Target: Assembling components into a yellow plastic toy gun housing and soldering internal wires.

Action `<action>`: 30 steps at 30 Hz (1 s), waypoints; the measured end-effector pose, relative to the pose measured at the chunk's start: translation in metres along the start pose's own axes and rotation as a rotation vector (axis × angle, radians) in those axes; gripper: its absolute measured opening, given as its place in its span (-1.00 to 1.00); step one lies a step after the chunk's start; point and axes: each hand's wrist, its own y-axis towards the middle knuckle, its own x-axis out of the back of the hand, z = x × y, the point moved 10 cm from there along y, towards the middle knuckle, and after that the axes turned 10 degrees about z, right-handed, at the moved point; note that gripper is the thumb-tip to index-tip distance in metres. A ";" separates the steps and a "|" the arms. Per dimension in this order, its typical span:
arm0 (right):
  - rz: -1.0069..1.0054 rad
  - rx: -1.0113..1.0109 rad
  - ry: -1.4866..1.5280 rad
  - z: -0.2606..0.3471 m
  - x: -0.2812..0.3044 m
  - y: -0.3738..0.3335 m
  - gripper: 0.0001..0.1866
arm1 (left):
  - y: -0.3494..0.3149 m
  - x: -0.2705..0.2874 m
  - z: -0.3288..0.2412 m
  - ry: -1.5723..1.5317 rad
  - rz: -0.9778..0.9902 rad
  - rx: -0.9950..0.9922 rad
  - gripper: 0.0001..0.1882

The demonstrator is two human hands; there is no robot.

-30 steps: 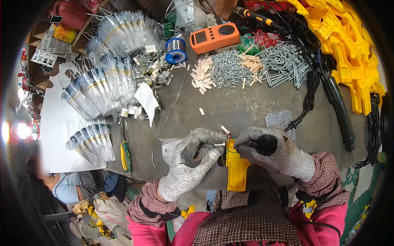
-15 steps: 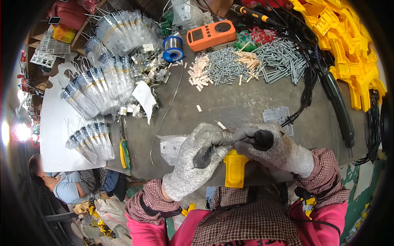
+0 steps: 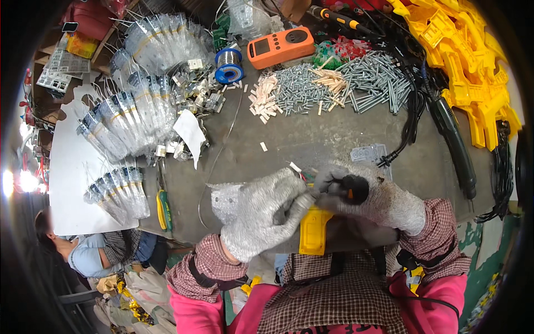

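Observation:
Both my hands wear grey knitted gloves and meet low in the middle, over the table's near edge. My left hand (image 3: 267, 214) is closed, its fingertips on the upper end of a yellow plastic part (image 3: 313, 234). My right hand (image 3: 370, 197) is closed beside it, fingers bent inward. A dark rounded shape with a small orange mark (image 3: 351, 193) shows at its fingers; whether it is a tool's handle I cannot tell. A small white sleeve (image 3: 295, 167) with a thin red wire pokes out beyond the left fingers. What lies between the fingertips is hidden.
A clear plastic bag (image 3: 223, 203) and green-yellow pliers (image 3: 164, 210) lie left. Beyond are bagged parts (image 3: 114, 189), a solder spool (image 3: 229, 67), an orange meter (image 3: 281, 47) and screws (image 3: 303, 89). Right are a black corded tool (image 3: 453, 147) and yellow casings (image 3: 473, 83).
My left hand has turned, with its back now more upward and its thumb lower. The orange mark has come into sight at my right hand. The whole view has shifted slightly.

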 end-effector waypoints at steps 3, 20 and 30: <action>-0.062 -0.062 -0.092 -0.002 0.007 0.003 -0.83 | -0.010 0.007 0.057 -0.559 -0.172 0.224 -0.70; -0.082 0.162 -0.496 0.031 -0.017 0.053 -0.67 | -0.018 0.006 0.057 -0.343 -0.202 -0.027 -0.90; 0.000 0.181 -0.375 0.023 -0.018 0.058 -0.79 | -0.027 0.011 0.073 -0.455 -0.172 0.051 -0.82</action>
